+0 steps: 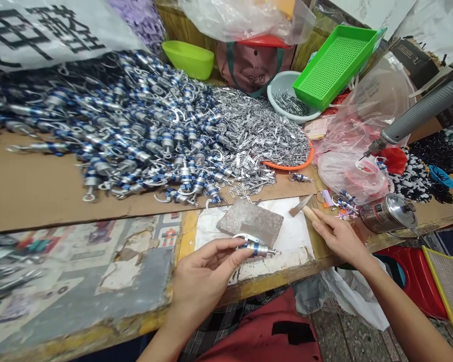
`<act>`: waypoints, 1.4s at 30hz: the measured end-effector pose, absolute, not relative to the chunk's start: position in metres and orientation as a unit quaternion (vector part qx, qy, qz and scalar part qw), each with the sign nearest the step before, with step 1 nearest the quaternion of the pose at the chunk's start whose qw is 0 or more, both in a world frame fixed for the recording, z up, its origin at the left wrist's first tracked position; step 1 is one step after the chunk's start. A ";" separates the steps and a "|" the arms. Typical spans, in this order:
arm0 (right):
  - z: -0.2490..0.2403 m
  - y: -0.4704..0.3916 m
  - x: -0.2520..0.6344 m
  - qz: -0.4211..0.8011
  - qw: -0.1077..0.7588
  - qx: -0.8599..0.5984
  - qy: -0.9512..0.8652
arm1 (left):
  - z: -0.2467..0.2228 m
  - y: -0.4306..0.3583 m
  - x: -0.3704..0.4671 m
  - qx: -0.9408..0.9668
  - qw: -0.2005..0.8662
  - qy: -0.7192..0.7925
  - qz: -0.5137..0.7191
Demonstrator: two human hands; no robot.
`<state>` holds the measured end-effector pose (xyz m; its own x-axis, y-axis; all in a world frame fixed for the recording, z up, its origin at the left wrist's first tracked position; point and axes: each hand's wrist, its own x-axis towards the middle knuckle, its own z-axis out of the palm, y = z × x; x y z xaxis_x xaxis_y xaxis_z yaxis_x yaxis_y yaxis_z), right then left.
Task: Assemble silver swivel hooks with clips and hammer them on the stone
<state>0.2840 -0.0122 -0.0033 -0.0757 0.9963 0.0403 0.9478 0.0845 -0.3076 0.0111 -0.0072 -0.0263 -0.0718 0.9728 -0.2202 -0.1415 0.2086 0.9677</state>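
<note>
Between the thumb and fingers of my left hand (207, 269) is a small blue-and-silver metal fitting (262, 248) with a curved silver arm and a small ring at its right end. It is held just over the near edge of a flat grey stone block (251, 218). The block lies on a white worn sheet (296, 231) at the bench edge. My right hand (337, 236) is closed around the wooden handle of a small hammer (301, 205), whose head is tilted over the right side of the sheet. A similar fitting (301, 177) lies beyond the hammer.
A large heap of similar fittings (147, 130) covers the back left, beside a pile of small flat metal links (272, 130). A grey powered screwdriver (400, 123) hangs at right. A metal canister (388, 213) stands near the right edge. Green baskets (334, 65) are behind.
</note>
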 end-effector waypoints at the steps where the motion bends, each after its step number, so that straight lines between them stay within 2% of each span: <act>1: -0.004 -0.006 0.286 0.077 0.087 -0.677 -0.727 | -0.027 -0.008 0.011 0.411 0.534 0.539 0.506; 3: -0.002 0.011 0.278 0.020 0.056 -0.669 -0.741 | -0.028 -0.009 0.010 0.467 0.479 0.530 0.521; 6: -0.001 0.050 0.247 -0.033 0.063 -0.631 -0.773 | -0.027 -0.011 0.009 0.550 0.395 0.511 0.530; 9: -0.007 0.091 0.215 -0.031 0.052 -0.617 -0.784 | -0.026 -0.010 0.007 0.588 0.319 0.519 0.531; 11: -0.013 0.109 0.204 -0.025 0.048 -0.617 -0.785 | -0.026 -0.009 0.005 0.611 0.308 0.512 0.519; 15: -0.019 0.120 0.207 -0.014 0.067 -0.615 -0.785 | -0.025 -0.006 0.003 0.628 0.350 0.480 0.503; 20: -0.001 0.095 0.214 0.016 0.139 -0.595 -0.791 | -0.020 -0.005 0.003 0.597 0.384 0.493 0.502; 24: 0.023 0.047 0.196 0.121 0.269 -0.399 -0.868 | -0.021 -0.006 0.001 0.577 0.434 0.477 0.501; 26: 0.030 0.026 0.186 0.134 0.303 -0.314 -0.890 | -0.022 -0.005 0.000 0.566 0.442 0.473 0.510; 33: 0.023 0.009 0.178 0.138 0.350 -0.282 -0.882 | -0.007 -0.005 0.000 0.599 0.402 0.440 0.535; 39: 0.021 0.000 0.182 0.208 0.385 -0.281 -0.854 | -0.004 -0.008 -0.001 0.498 0.524 0.449 0.525; 42: 0.015 -0.009 0.186 0.175 0.379 -0.304 -0.857 | -0.003 -0.008 -0.001 0.433 0.583 0.466 0.506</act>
